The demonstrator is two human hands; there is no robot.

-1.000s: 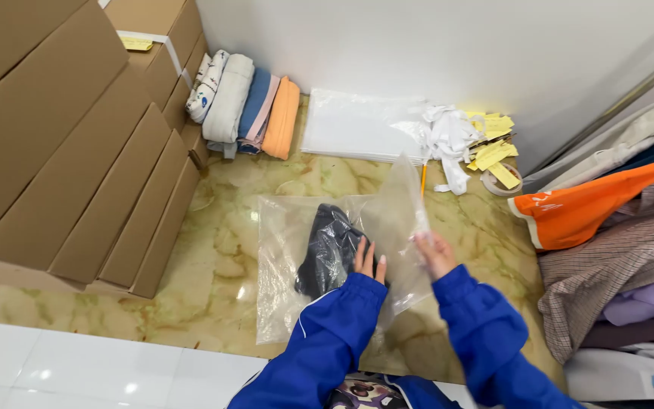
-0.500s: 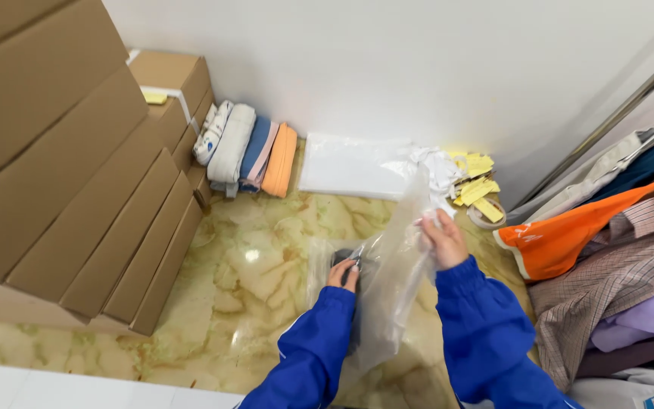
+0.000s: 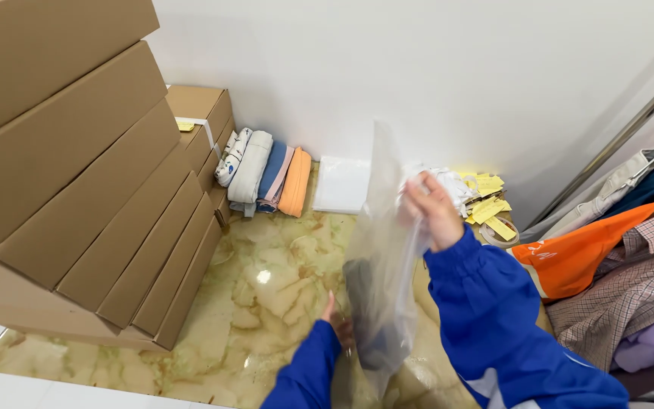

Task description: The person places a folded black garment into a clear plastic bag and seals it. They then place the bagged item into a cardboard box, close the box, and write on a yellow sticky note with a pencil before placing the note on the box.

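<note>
My right hand (image 3: 431,210) grips the top edge of a clear plastic bag (image 3: 381,250) and holds it up off the marble floor. A dark folded garment (image 3: 365,310) hangs inside the bag near its bottom. My left hand (image 3: 336,324) is low, beside the bag's lower part, touching it near the garment; its fingers are partly hidden behind the plastic. Both arms wear blue sleeves.
Flat cardboard boxes (image 3: 77,174) are stacked at the left. Folded cloths (image 3: 266,178) lean on the wall beside a stack of clear bags (image 3: 341,185). White strips and yellow tags (image 3: 486,198) lie at the back right. A pile of clothes (image 3: 622,257) fills the right side.
My right hand has lifted the bag from lying flat on the floor to hanging upright. The garment slid to the bag's bottom. My left hand dropped lower beside it.
</note>
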